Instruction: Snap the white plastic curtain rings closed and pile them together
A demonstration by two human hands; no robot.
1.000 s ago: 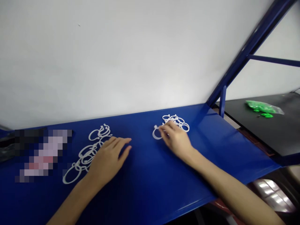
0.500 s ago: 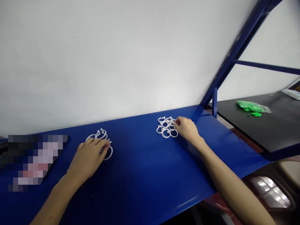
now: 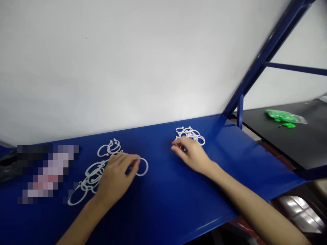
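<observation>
Two heaps of white plastic rings lie on a blue table [image 3: 163, 190]. My left hand [image 3: 116, 177] rests at the right side of the large-ring heap [image 3: 94, 170], its fingertips pinched on one large white ring [image 3: 141, 167] pulled out to the right. My right hand [image 3: 191, 154] lies over the near side of the small-ring heap [image 3: 190, 134], fingers curled and pressed together on the small rings; what they grip is hidden.
A white wall stands right behind the table. A blurred patch [image 3: 46, 173] covers the table's left end. A blue frame post [image 3: 265, 58] rises at the right, beside a black table [image 3: 293, 143] with a bag of green pieces [image 3: 283, 117].
My left hand has moved right, drawing one large ring out of its heap. My right hand has shifted from the right side of the small rings to their near left side.
</observation>
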